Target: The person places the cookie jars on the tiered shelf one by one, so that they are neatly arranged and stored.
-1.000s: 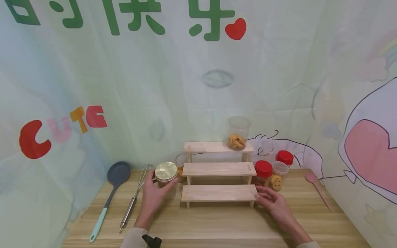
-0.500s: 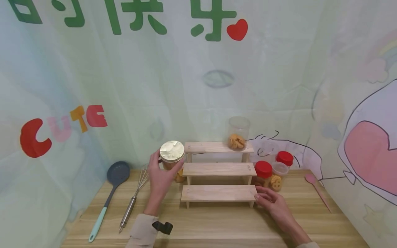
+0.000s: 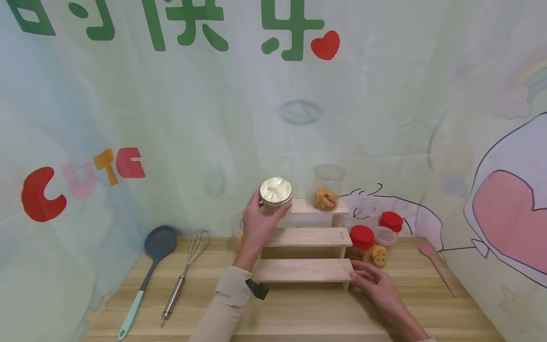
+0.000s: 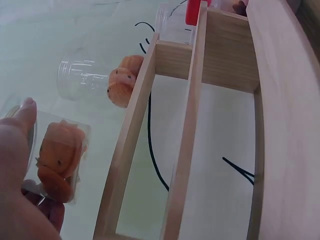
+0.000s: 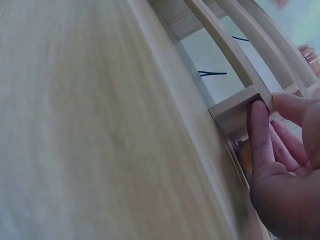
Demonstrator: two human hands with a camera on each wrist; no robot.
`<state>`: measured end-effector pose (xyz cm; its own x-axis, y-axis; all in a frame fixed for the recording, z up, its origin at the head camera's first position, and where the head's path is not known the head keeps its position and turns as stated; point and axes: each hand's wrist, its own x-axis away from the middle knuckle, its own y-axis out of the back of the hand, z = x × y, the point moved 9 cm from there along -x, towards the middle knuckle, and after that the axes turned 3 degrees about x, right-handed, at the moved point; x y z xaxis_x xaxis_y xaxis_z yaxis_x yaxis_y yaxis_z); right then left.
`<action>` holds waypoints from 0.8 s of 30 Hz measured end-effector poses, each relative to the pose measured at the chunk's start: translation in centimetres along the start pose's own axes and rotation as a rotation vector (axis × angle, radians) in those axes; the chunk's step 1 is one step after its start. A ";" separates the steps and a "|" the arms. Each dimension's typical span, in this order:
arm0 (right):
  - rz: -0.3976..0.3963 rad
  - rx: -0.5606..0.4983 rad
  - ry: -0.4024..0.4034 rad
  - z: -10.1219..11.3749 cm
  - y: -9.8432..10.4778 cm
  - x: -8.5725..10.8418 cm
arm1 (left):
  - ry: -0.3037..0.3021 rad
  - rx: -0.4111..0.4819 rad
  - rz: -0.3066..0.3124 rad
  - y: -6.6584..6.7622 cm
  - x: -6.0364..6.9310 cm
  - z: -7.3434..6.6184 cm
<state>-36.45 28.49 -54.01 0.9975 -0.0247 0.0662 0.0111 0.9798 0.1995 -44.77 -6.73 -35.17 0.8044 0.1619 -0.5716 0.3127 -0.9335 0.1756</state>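
Observation:
A clear jar with a gold lid (image 3: 276,191) is gripped by my left hand (image 3: 258,227), held up over the left part of the wooden three-step rack (image 3: 307,270). The left wrist view shows brown food pieces (image 4: 62,150) inside that jar, with my left hand (image 4: 20,170) around it. On the top step stands a clear jar (image 3: 328,180) with cookies in it. My right hand (image 3: 380,289) pinches the right end of the lowest step; in the right wrist view, the fingers of my right hand (image 5: 285,145) lie on both sides of its corner.
Right of the rack stand red-lidded jars (image 3: 362,236) and a clear-lidded jar (image 3: 380,254) with cookies. A pink spatula (image 3: 438,268) lies at the far right. A whisk (image 3: 183,280) and a grey ladle (image 3: 149,270) lie on the left. Another jar (image 3: 239,237) is partly hidden behind my left arm.
My left hand has lifted the gold-lidded jar from beside the rack and carried it up and to the right. My right hand has stayed at the lowest step's end.

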 end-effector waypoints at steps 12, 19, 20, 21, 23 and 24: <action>0.003 0.006 -0.001 -0.1 -0.2 -0.1 | 0.088 -0.099 0.133 -4.7 -1.8 0.7; 0.004 0.001 -0.006 0.0 -0.3 0.0 | 0.122 -0.112 0.150 -5.5 -2.3 1.1; 0.003 0.001 -0.005 0.0 -0.3 0.0 | 0.119 -0.114 0.158 -5.7 -2.3 1.1; 0.003 0.003 -0.007 0.0 -0.2 0.0 | 0.113 -0.116 0.172 -5.9 -2.4 1.1; -0.001 0.008 -0.015 0.0 -0.2 0.1 | 0.096 -0.116 0.205 -6.4 -2.4 1.0; -0.006 0.009 -0.021 0.0 -0.1 0.1 | 0.085 -0.120 0.221 -6.6 -2.4 1.0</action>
<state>-36.38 28.35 -54.09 0.9958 -0.0352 0.0849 0.0168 0.9778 0.2089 -49.25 -1.22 -35.74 0.8978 -0.0105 -0.4404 0.1785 -0.9053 0.3854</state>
